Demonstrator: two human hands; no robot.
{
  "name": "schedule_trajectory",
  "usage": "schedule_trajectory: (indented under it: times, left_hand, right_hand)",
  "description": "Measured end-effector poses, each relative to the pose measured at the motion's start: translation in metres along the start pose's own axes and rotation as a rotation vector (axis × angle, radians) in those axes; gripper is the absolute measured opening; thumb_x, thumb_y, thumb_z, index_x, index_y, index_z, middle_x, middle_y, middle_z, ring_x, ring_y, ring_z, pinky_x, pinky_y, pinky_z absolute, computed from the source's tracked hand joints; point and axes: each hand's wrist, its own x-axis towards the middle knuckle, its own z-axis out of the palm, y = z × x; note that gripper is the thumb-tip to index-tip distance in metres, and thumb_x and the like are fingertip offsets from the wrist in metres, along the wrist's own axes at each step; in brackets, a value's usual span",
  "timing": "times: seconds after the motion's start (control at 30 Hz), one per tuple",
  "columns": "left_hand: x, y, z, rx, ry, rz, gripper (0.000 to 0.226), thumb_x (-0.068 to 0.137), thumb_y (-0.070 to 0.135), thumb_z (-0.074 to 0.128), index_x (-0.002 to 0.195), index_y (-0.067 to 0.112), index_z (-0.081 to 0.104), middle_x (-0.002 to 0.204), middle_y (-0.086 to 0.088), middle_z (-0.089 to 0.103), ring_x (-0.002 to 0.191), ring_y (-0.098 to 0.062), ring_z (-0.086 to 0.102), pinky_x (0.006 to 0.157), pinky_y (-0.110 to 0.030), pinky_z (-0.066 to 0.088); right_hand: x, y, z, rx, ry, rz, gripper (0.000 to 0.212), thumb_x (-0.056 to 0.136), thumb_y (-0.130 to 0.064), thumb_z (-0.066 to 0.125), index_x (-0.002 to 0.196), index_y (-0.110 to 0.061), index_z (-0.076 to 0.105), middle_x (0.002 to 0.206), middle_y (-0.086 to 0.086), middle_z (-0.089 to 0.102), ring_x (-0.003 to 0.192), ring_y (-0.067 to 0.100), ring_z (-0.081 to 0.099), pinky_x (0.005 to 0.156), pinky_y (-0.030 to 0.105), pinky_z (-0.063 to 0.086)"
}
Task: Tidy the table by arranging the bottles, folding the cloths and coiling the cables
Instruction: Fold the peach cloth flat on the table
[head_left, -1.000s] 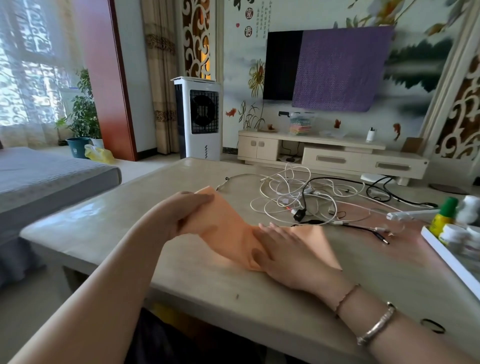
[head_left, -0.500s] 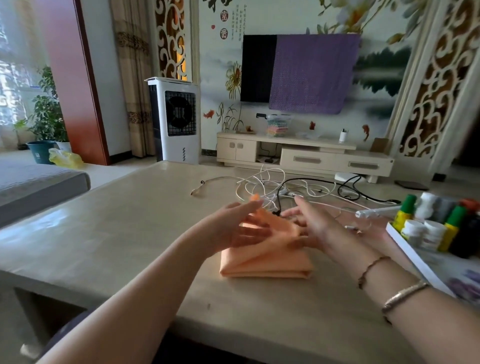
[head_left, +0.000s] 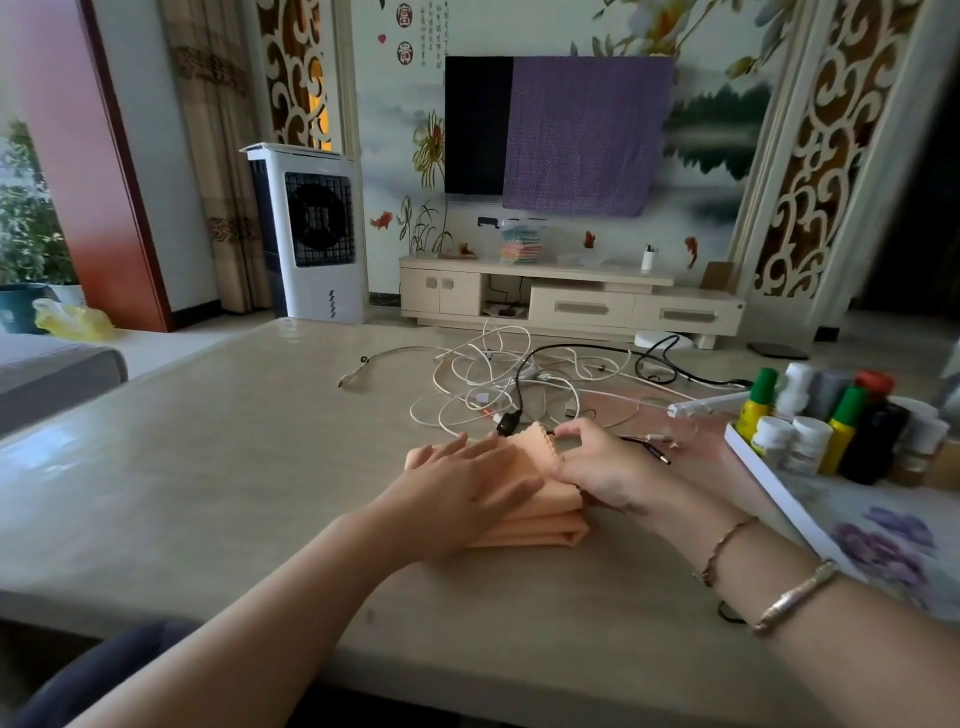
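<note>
Home living room: wall-mounted television (head_left: 475, 124), low cabinet (head_left: 571, 304), air cooler (head_left: 311, 234).

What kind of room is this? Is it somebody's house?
Most likely a living room in a home. A television, half covered by a purple cloth, hangs above a low cabinet, and a standing air cooler sits by the curtains.

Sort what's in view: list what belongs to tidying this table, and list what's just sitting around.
Job: orange cloth, pressed flat by left hand and pinched by right hand; tangled cables; bottles in the tray.

Sitting around: air cooler, television, purple cover, potted plant.
</note>
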Motion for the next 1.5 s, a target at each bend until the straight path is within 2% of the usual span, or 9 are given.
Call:
schedule_trajectory:
  times: [0.37, 0.53, 0.67, 0.77, 0.9, 1.0, 1.1, 1.2, 1.5]
  left_hand:
    - [-0.003, -0.001, 0.008, 0.201, -0.139, 0.118, 0.073, 0.084, 0.075, 0.013, 0.151, 0.043, 0.007, 0.16, 0.018, -0.003, 0.148, -0.021, -0.01, 0.117, -0.049, -0.001]
    - [-0.006, 0.006, 0.003, 0.223, -0.145, 0.112, 0.07, 0.089, 0.071, 0.022, 0.151, 0.043, 0.008, 0.16, 0.016, 0.0, 0.148, -0.022, -0.009, 0.118, -0.049, 0.0]
    - [-0.012, 0.017, -0.004, 0.175, -0.035, 0.103, 0.084, 0.079, 0.078, 0.043, 0.15, 0.041, 0.019, 0.157, 0.013, 0.023, 0.146, -0.018, 0.017, 0.116, -0.037, 0.017]
    - [-0.014, 0.034, -0.011, 0.087, 0.251, 0.097, 0.065, 0.081, 0.056, 0.06, 0.138, 0.043, 0.034, 0.12, 0.011, 0.062, 0.107, -0.018, 0.06, 0.075, -0.027, 0.041]
    - [-0.002, 0.066, -0.028, -0.106, 0.457, 0.138, 0.027, 0.093, 0.033, 0.051, 0.12, 0.032, 0.048, 0.081, 0.002, 0.064, 0.074, -0.029, 0.062, 0.059, -0.035, 0.046]
    - [0.02, 0.107, -0.037, -0.465, 0.501, 0.101, 0.014, 0.097, 0.024, 0.047, 0.104, 0.016, 0.058, 0.08, -0.002, 0.064, 0.073, -0.024, 0.059, 0.062, -0.032, 0.044]
    - [0.045, 0.162, -0.038, -0.944, 0.361, -0.01, 0.019, 0.1, 0.031, 0.045, 0.097, 0.021, 0.06, 0.092, -0.005, 0.068, 0.082, -0.023, 0.065, 0.073, -0.037, 0.054]
    - [0.07, 0.219, -0.025, -1.319, 0.108, -0.069, 0.018, 0.099, 0.035, 0.047, 0.109, 0.026, 0.059, 0.103, -0.008, 0.068, 0.084, -0.025, 0.066, 0.072, -0.042, 0.058]
    - [0.14, 0.383, 0.032, -1.404, -0.199, -0.139, 0.029, 0.098, 0.025, 0.048, 0.125, 0.015, 0.05, 0.099, -0.007, 0.062, 0.085, -0.021, 0.062, 0.062, -0.032, 0.056]
  right_hand:
    - [-0.006, 0.005, -0.006, -0.167, 0.061, 0.021, 0.067, 0.088, -0.033, 0.061, 0.143, -0.014, 0.028, 0.097, 0.001, 0.062, 0.079, 0.013, 0.057, 0.054, 0.02, 0.038]
    - [-0.009, 0.0, -0.011, -0.293, -0.077, 0.066, 0.079, 0.09, -0.036, 0.059, 0.151, -0.01, 0.017, 0.123, 0.009, 0.056, 0.095, 0.018, 0.055, 0.062, 0.024, 0.038]
    - [-0.013, -0.006, -0.012, 0.195, -0.095, 0.049, 0.053, 0.092, -0.013, 0.06, 0.139, -0.012, 0.036, 0.084, 0.005, 0.058, 0.057, 0.01, 0.058, 0.047, 0.022, 0.047]
    - [-0.021, -0.018, -0.023, 0.662, -0.039, 0.039, 0.04, 0.093, 0.001, 0.055, 0.128, -0.012, 0.04, 0.055, 0.005, 0.061, 0.036, 0.01, 0.056, 0.036, 0.02, 0.047]
    - [-0.041, -0.029, -0.059, 0.928, 0.038, -0.103, 0.007, 0.095, -0.004, 0.052, 0.098, -0.011, 0.051, 0.055, 0.006, 0.061, 0.044, 0.015, 0.062, 0.043, 0.024, 0.051]
    - [-0.054, -0.011, -0.103, 0.816, 0.234, -0.195, 0.019, 0.097, -0.019, 0.053, 0.114, -0.013, 0.05, 0.083, 0.009, 0.068, 0.072, 0.021, 0.067, 0.063, 0.031, 0.054]
    - [-0.07, 0.032, -0.148, 0.498, 0.448, -0.19, 0.041, 0.094, -0.024, 0.057, 0.132, -0.021, 0.041, 0.102, -0.006, 0.059, 0.089, 0.009, 0.059, 0.074, 0.024, 0.047]
    - [-0.091, 0.083, -0.185, 0.51, 0.413, -0.083, 0.042, 0.095, -0.031, 0.058, 0.131, -0.033, 0.037, 0.111, -0.009, 0.056, 0.106, 0.016, 0.056, 0.095, 0.041, 0.048]
    - [-0.121, 0.19, -0.327, 0.259, 0.777, 0.154, 0.063, 0.088, -0.018, 0.062, 0.14, -0.034, 0.031, 0.118, 0.006, 0.053, 0.077, 0.015, 0.054, 0.056, 0.024, 0.039]
